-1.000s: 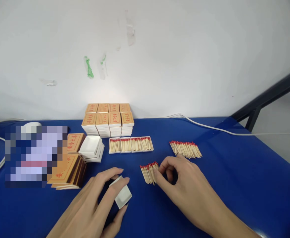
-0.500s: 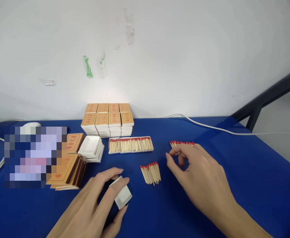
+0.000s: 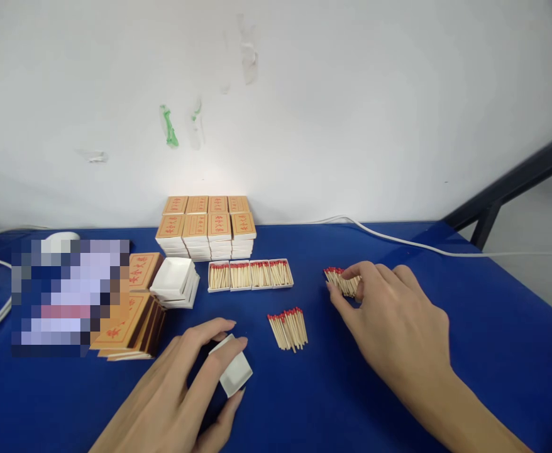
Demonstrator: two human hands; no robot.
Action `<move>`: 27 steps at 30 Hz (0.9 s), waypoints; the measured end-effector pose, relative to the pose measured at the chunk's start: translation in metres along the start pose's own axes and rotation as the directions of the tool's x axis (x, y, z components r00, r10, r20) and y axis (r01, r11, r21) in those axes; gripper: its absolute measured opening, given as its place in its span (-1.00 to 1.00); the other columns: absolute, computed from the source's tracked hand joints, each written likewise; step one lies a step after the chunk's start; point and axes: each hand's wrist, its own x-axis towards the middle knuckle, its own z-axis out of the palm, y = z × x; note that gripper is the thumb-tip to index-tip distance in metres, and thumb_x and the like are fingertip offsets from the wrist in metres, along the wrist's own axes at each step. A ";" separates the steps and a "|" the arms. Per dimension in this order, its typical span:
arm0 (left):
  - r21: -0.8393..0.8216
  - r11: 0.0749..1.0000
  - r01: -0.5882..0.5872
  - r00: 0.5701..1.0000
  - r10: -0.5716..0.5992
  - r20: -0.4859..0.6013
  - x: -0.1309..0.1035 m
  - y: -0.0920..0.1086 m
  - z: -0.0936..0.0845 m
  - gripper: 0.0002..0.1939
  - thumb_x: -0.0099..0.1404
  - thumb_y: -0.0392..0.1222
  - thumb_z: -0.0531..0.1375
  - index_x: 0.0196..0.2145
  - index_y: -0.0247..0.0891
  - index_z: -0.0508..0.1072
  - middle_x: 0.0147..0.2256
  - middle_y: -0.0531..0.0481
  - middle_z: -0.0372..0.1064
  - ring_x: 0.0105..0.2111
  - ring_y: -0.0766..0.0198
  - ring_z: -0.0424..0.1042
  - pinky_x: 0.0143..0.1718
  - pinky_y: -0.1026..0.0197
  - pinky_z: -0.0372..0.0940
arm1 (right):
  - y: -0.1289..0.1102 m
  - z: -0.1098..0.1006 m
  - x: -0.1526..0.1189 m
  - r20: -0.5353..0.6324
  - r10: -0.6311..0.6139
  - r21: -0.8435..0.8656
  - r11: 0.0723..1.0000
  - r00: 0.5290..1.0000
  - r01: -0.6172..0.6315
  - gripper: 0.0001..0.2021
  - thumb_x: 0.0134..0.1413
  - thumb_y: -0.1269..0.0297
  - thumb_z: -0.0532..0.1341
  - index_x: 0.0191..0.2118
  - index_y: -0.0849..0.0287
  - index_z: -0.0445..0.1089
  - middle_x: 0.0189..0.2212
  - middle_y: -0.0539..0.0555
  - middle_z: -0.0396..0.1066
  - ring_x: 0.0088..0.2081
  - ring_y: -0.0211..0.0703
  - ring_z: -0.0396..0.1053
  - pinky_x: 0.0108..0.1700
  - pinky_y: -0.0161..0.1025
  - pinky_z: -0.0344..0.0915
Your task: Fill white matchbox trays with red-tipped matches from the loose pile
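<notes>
My left hand point(image 3: 182, 384) is closed around a small white matchbox tray point(image 3: 236, 372), its fingers on the rim and thumb at the near corner; no matches show inside. On the right, my right hand point(image 3: 391, 321) reaches over a pile of red-tipped matches point(image 3: 339, 280), thumb and forefinger apart at its near edge. Part of that pile is hidden under the fingers, which do not visibly pinch any matches. Between my hands, a separate bunch of matches point(image 3: 288, 329) lies fanned on the blue table, heads pointing away from me.
Several trays filled with matches point(image 3: 250, 275) stand in a row. Behind them are stacked orange matchboxes point(image 3: 207, 228). Stacked white trays point(image 3: 175, 280) and orange matchbox sleeves point(image 3: 125, 324) sit at left, beside a blurred-out object point(image 3: 71, 296). A white cable point(image 3: 398, 243) runs along the wall.
My right hand has shifted slightly right, and its forefinger has lifted away from the thumb, uncovering more of the match pile. My left hand keeps its hold on the tray.
</notes>
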 end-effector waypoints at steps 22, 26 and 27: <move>-0.021 1.000 0.014 1.000 -0.014 0.006 -0.003 0.000 0.000 -0.53 0.59 -0.08 0.19 0.39 -0.11 0.39 0.32 -0.20 0.38 0.12 0.15 0.64 0.11 0.14 0.62 | 0.000 0.000 -0.003 0.021 -0.106 0.145 0.984 0.994 0.102 -0.80 0.34 0.20 0.29 -0.36 0.06 0.52 -0.43 0.06 0.47 -0.23 0.03 0.41 -0.54 -0.25 0.03; -0.026 0.999 0.020 1.000 -0.020 0.001 0.000 0.000 0.001 -0.53 0.59 -0.07 0.19 0.38 -0.11 0.39 0.32 -0.19 0.40 0.13 0.12 0.64 0.12 0.14 0.61 | 0.000 0.000 -0.002 0.011 -0.076 0.128 0.989 0.997 0.074 -0.76 0.36 0.08 0.29 -0.31 0.07 0.54 -0.40 0.08 0.49 -0.21 0.06 0.41 -0.53 -0.23 0.02; -0.027 0.999 0.024 1.000 -0.024 0.003 0.000 0.000 0.001 -0.53 0.59 -0.07 0.20 0.38 -0.10 0.40 0.32 -0.19 0.40 0.13 0.12 0.64 0.12 0.14 0.61 | 0.000 0.000 -0.002 0.021 -0.072 0.127 0.989 0.997 0.069 -0.74 0.37 0.06 0.29 -0.30 0.07 0.54 -0.39 0.09 0.50 -0.20 0.07 0.41 -0.53 -0.23 0.02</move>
